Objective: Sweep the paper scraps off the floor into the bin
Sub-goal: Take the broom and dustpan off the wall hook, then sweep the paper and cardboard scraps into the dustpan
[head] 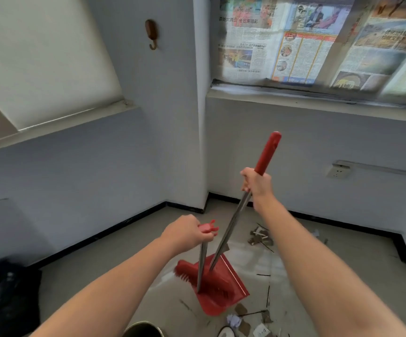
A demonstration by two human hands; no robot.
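Observation:
My left hand (187,233) grips the red top of the dustpan's metal handle. The red dustpan (223,300) hangs or stands just above the grey floor, between my arms. My right hand (258,184) is closed around the broom handle (268,152), red at the top and metal below. The red broom head (197,278) lies inside the dustpan. Paper scraps (260,237) lie on the floor behind the dustpan, and more scraps (243,319), one a crumpled white ball, lie in front of it. A dark round bin rim (143,328) shows at the bottom edge.
A black bag (7,300) sits at the lower left. White walls with black skirting form a corner with a jutting column (202,142). Newspaper (306,40) covers the window at the upper right. A wall socket (338,171) is on the right wall.

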